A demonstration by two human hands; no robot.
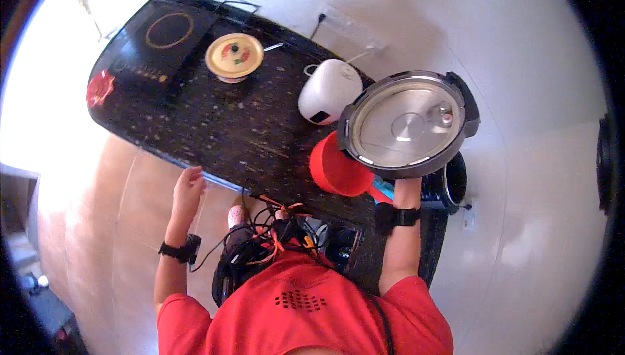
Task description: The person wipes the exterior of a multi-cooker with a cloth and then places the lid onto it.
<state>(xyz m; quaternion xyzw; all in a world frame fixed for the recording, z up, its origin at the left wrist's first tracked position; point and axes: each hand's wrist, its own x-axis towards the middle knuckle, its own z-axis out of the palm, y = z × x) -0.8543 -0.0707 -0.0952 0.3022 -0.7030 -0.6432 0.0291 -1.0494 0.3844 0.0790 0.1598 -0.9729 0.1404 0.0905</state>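
Note:
The round steel-lined lid of an electric pressure cooker (407, 128), with a black rim, is held up by my right hand at the right of the counter. Its inner side faces me, and it hides the fingers and palm; only my right wrist (407, 194) with a black strap shows below. A red plastic dipper (337, 172) stands partly beneath the lid. Behind the lid is a black cooker body (454, 179), seen in part. My left hand (189, 191) hangs by the counter's front edge, fingers loosely bent and nothing seen in it.
On the dark speckled countertop (229, 130) are an induction hob (146, 57), a pot with a cream flowered lid (234, 55), a white appliance (332, 91) and a red packet (100, 88). Black cables (263, 228) hang at my waist. A wall (527, 111) borders the right.

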